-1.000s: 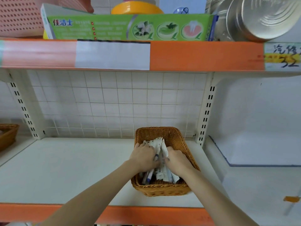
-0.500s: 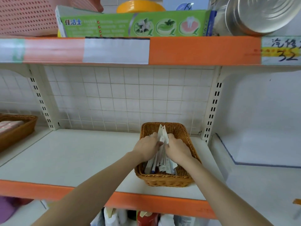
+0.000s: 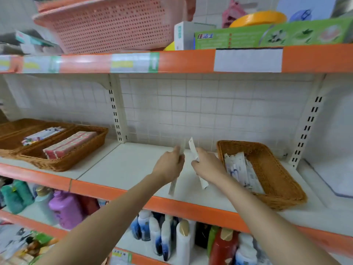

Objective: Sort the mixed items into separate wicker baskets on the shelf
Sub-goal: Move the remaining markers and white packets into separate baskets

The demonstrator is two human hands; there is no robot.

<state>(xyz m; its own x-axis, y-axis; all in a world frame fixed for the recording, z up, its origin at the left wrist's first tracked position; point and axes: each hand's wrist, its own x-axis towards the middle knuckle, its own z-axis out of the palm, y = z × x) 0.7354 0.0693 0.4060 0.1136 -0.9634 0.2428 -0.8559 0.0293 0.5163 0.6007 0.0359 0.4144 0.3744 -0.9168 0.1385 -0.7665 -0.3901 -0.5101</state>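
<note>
While lifting out of the brown rectangular wicker basket on the right (image 3: 282, 176), where both were buried half a sec ago, now hovering over bare white shelf board (image 3: 122, 165) just left of it. Left hand (image 3: 169, 165) curling fingers round a long thin pale packet (image 3: 172, 185), lower end hanging below the wrist; right hand (image 3: 207, 166) pinching a similar white flat packet (image 3: 193, 150), top end sticking up past the knuckles. Meaning, prob., one pick done, carry to a sorting basket starting. Leaving more white packets (image 3: 240, 169) in the rt basket, so sorting not finished. Sitting well apart to the left: wicker basket w/ pink-and-white boxes (image 3: 70, 144), another w/ coloured slim packs (image 3: 42, 134) beside it. Nothing blocking the path btwn; white slotted upright post (image 3: 116, 115) standing at the back only. Pink perforated plastic basket (image 3: 114, 23) and green carton (image 3: 267, 36) overhead, bottles (image 3: 172, 238) below.
</note>
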